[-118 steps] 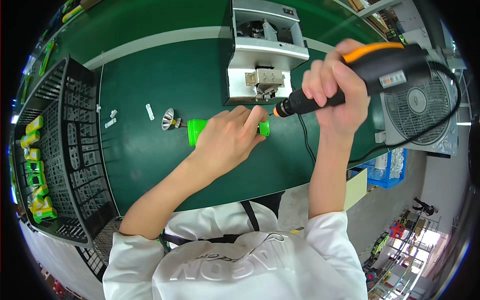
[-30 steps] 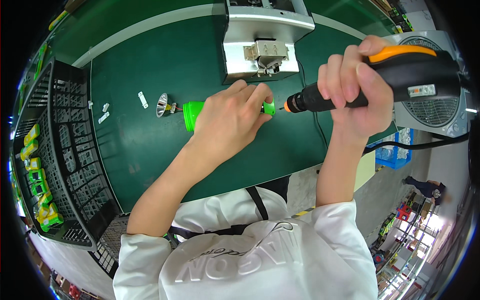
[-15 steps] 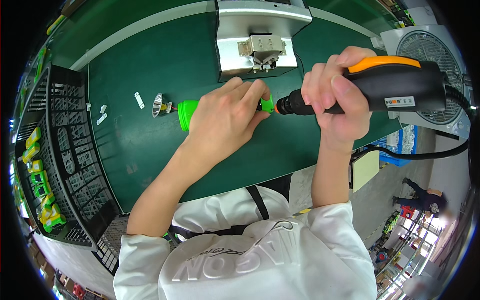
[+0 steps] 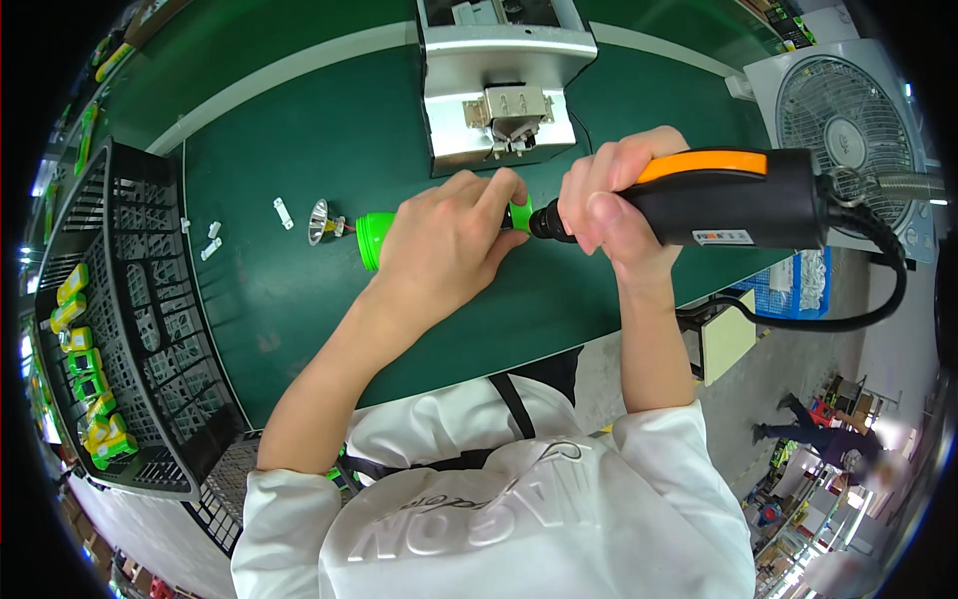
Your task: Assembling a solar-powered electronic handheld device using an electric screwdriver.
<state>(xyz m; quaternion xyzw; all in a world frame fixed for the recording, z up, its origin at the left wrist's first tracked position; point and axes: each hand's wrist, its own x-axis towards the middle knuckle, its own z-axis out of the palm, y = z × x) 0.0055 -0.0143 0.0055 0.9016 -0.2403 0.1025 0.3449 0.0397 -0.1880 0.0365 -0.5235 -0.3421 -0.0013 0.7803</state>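
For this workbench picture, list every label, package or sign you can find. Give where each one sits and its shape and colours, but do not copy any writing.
Sticker on the electric screwdriver: small pale rectangle with an orange patch, on the black body.
Packaged items in the black crate: yellow and green blocks along its far left side.
Blue bin: below the table's right edge, holding white pieces.
No screens or signs show.

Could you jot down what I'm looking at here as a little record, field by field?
Left hand: pressed over a green flashlight body lying on the green mat
Right hand: gripping a black-and-orange electric screwdriver, tip at the body's end
Beside the body: silver reflector cone, small white clips
Behind: grey metal fixture
Left edge: black crate
Right: white fan
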